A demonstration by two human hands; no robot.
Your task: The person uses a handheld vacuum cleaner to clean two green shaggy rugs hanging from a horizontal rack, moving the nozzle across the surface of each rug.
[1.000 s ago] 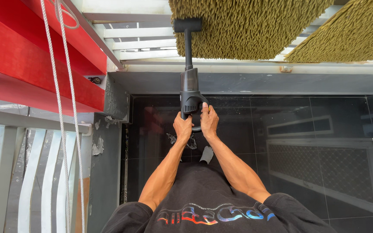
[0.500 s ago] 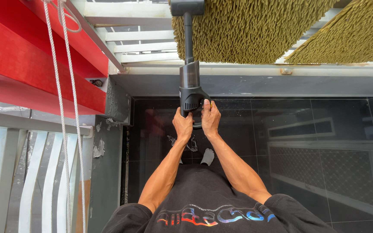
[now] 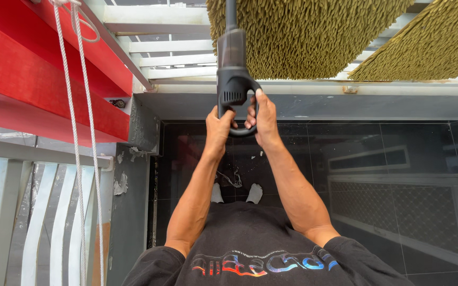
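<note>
I hold a black handheld vacuum cleaner with both hands by its loop handle. My left hand grips the left side of the handle and my right hand grips the right side. Its tube runs up over a shaggy olive-green rug draped on a white railing; the nozzle is out of view past the top edge. A second olive-green rug hangs at the right.
A red beam and a white rope are at the left, above pale metal railing bars. Below is a glossy black tiled floor and a grey ledge. My feet in white socks stand on the tiles.
Both arms have stretched forward, pushing the vacuum farther up the rug. The nozzle, visible before, has passed out of the top of the view.
</note>
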